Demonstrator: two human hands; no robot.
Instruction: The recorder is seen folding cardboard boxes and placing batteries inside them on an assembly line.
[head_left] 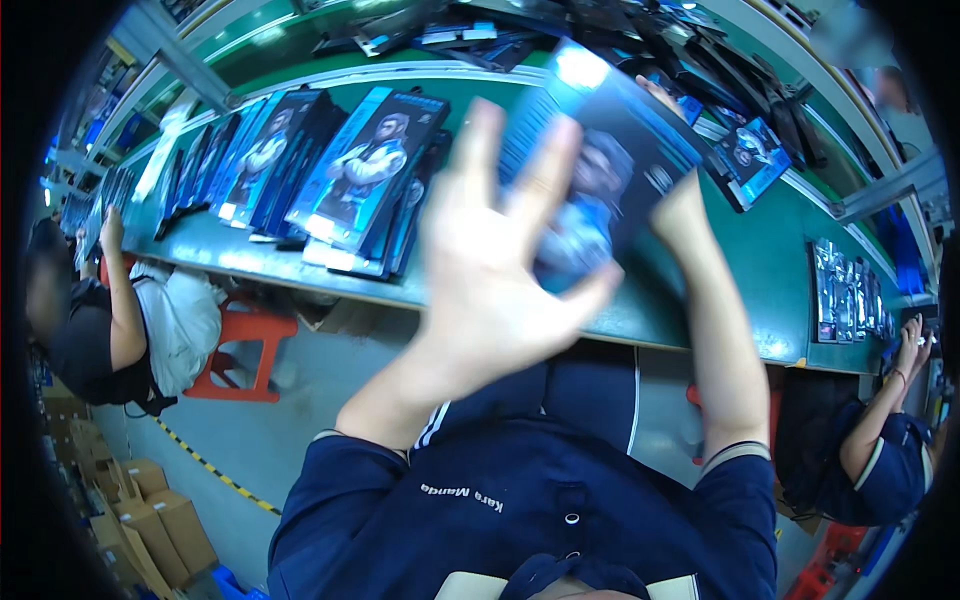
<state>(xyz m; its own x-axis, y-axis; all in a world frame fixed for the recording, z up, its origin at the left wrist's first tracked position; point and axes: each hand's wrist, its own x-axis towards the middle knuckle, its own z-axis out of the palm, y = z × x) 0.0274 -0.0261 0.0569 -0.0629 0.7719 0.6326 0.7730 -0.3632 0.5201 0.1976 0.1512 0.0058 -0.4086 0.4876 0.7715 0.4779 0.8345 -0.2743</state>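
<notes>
Nearest me, the left hand [490,250] is blurred, its fingers spread wide before a flat dark box [645,165]; I cannot tell whether they touch it. The right hand [682,208], partly hidden by the box, holds it at its right side, over a green table [765,265]. Left of it I see similar boxes [365,165] leaning in a row; beyond, a jumbled pile [700,60] of dark packages.
</notes>
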